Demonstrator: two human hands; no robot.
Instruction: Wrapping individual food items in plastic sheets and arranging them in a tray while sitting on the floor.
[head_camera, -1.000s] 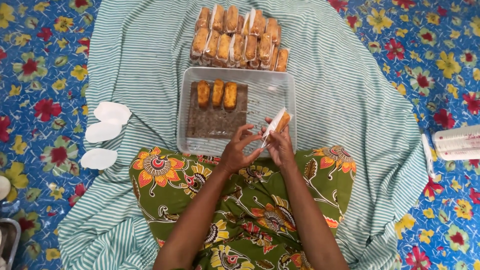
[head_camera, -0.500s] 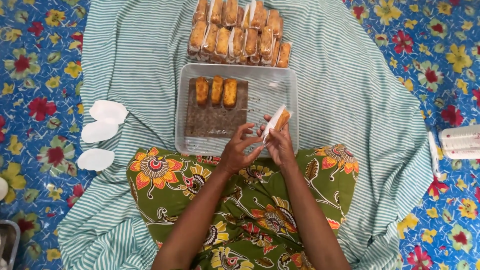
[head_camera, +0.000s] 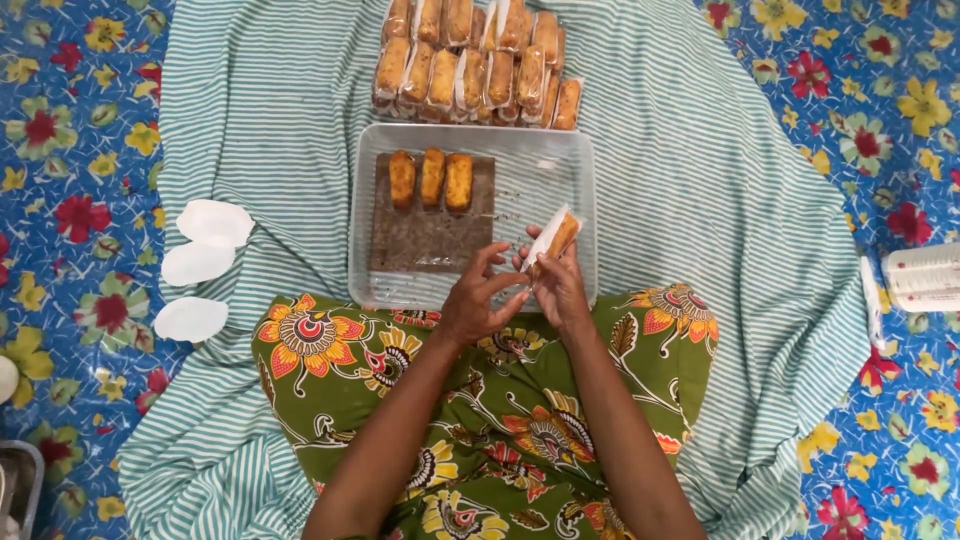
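I see both hands meeting just above the lap, at the near edge of a clear plastic tray (head_camera: 575, 180). Right hand (head_camera: 560, 290) is closed on a wrapped cake (head_camera: 553, 240), a golden oblong in a clear wrapper w/ a white edge, tilted up and to the right. Left hand (head_camera: 478, 300) has its fingertips pinched at the wrapper's near end, touching the right hand.

The held cake hangs over the tray's near right part. In the tray, a brown liner sheet (head_camera: 430, 235) covers the left half, w/ three unwrapped cakes (head_camera: 431, 178) side by side at its far end. Just beyond the tray, a pile of wrapped cakes (head_camera: 470, 65) lies in rows.

All of it sits on a green-and-white striped cloth (head_camera: 260, 120) spread over a blue floral mat (head_camera: 70, 150). Near me, the lap is in a green floral fabric (head_camera: 480, 420). To the left, three white oval lids (head_camera: 200, 260) lie at the cloth's edge. Far right, a white box (head_camera: 925, 275), partly cut off.
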